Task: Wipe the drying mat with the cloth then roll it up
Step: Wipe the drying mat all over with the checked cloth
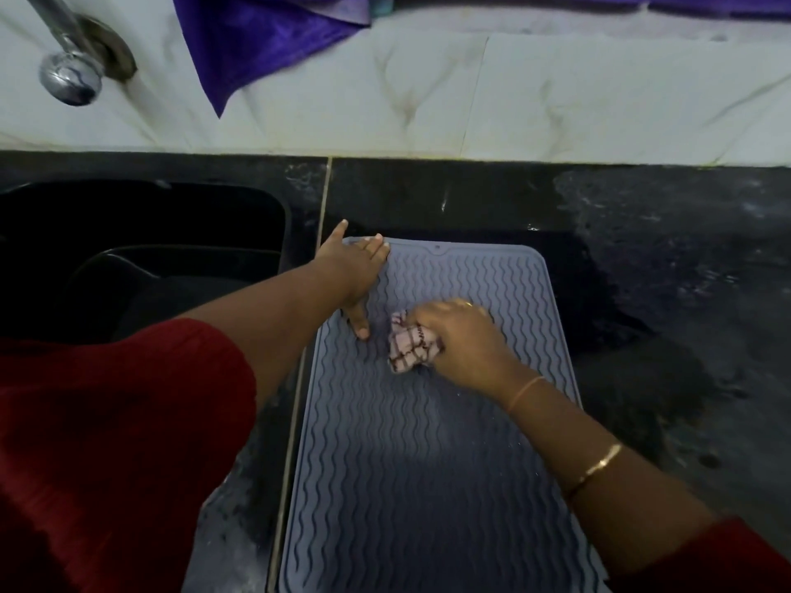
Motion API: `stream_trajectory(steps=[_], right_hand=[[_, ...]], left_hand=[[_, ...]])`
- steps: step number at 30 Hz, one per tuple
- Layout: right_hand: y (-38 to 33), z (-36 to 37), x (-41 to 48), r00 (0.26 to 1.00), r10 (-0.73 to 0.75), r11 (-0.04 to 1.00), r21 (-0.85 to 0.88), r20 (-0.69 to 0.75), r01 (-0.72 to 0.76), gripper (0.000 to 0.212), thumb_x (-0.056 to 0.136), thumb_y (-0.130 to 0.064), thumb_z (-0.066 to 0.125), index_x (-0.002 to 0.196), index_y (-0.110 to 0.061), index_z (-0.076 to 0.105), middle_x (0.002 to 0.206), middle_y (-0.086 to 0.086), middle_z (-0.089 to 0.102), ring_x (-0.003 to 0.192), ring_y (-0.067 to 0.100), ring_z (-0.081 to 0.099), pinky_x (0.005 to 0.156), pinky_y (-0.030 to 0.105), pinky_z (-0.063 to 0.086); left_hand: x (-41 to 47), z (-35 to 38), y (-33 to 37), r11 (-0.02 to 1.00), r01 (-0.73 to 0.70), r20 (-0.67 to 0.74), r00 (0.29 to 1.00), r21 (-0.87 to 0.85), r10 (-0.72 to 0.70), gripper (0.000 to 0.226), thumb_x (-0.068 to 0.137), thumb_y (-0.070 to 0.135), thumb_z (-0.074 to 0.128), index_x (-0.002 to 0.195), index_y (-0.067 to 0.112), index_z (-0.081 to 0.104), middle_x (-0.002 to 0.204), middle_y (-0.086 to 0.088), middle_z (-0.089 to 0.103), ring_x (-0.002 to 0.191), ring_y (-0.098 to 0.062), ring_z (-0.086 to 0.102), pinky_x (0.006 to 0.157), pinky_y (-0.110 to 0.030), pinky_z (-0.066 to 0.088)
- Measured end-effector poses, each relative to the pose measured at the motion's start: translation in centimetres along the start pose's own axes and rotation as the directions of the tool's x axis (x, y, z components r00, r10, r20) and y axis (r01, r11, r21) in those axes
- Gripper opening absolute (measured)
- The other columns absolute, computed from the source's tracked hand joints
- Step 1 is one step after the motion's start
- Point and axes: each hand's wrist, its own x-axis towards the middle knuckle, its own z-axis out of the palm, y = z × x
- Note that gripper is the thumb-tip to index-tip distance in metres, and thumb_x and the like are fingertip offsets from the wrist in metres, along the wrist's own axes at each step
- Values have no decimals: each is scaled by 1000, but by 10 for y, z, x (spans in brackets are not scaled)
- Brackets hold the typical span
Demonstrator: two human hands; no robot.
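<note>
A grey drying mat [411, 455] with wavy ridges lies flat on the dark counter, long side running away from me. My left hand [353, 271] rests flat on its far left corner, fingers spread, thumb pointing back along the left edge. My right hand [460, 340] is closed around a bunched white cloth [411, 346] with dark red checks, pressed onto the mat's upper middle. The cloth sticks out to the left of my fingers, close to my left thumb.
A black sink [141, 258] with a dark pan inside lies left of the mat. A chrome tap [70, 74] juts from the white marble-look wall. A purple cloth [265, 40] hangs on that wall. Wet dark counter [685, 293] extends to the right.
</note>
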Motion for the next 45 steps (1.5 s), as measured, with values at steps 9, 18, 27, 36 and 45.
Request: stream_trajectory(steps=[9, 18, 27, 36, 45], right_hand=[[15, -26, 90, 972, 209, 978, 27, -110, -207, 37, 84, -13, 59, 119, -22, 59, 120, 8, 62, 113, 28, 54, 99, 42, 44], [-19, 10, -41, 998, 56, 998, -38, 30, -54, 51, 73, -5, 61, 118, -29, 61, 126, -2, 61, 118, 23, 48, 104, 40, 27], [0, -26, 63, 975, 204, 977, 88, -91, -196, 26, 82, -11, 60, 108, -14, 63, 109, 10, 65, 104, 27, 58, 93, 42, 47], [-44, 24, -83, 993, 109, 993, -36, -36, -111, 49, 75, -11, 61, 119, -33, 58, 130, -7, 57, 123, 20, 45, 100, 38, 25], [-38, -8, -18, 972, 227, 969, 112, -62, -219, 16, 81, -11, 62, 96, -15, 65, 99, 7, 66, 98, 27, 60, 88, 39, 49]], left_hand=[[0, -4, 2, 1000, 3, 50, 999, -12, -2, 139, 53, 75, 67, 149, 12, -12, 158, -8, -12, 146, -19, -8, 113, -51, -11], [0, -4, 2, 1000, 4, 17, 1000, -8, -4, 145, 49, 77, 66, 148, 7, -14, 158, -9, -12, 146, -20, -5, 114, -49, -9], [4, -5, 5, 999, 31, 33, 999, 43, -33, 134, 60, 74, 64, 148, 11, -14, 158, -9, -13, 146, -20, -7, 115, -51, -8], [-6, -3, 4, 1000, 23, 2, 1000, 5, -23, 139, 55, 76, 64, 148, 7, -12, 158, -9, -11, 146, -22, -5, 112, -57, -8], [-47, 21, 19, 966, -256, -201, 948, -25, 246, 61, 94, 37, 48, 148, 28, 21, 158, -3, 15, 144, -26, 17, 114, -56, 0]])
